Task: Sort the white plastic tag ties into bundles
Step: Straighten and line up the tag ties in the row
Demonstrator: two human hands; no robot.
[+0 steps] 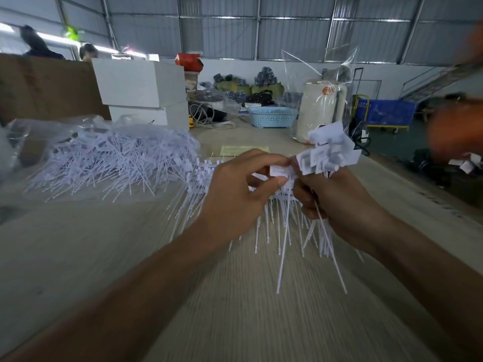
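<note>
My right hand [337, 202] grips a bundle of white tag ties [326, 152], flat tag heads fanned out above my fist and thin tails hanging down below it. My left hand [237, 194] pinches the head of a single tag tie [281, 170] between thumb and fingers, right beside the bundle. A row of ties [271, 218] lies on the wooden table [104, 257] under both hands, tails pointing toward me. A big loose heap of white tag ties [115, 158] sits on clear plastic at the left.
White boxes [142, 90] are stacked behind the heap, with a brown board [47, 84] to their left. A blue basket [271, 116] and a white cylinder in clear wrap [321, 108] stand at the far table edge. Another person's blurred hand [456, 129] holds ties at the right.
</note>
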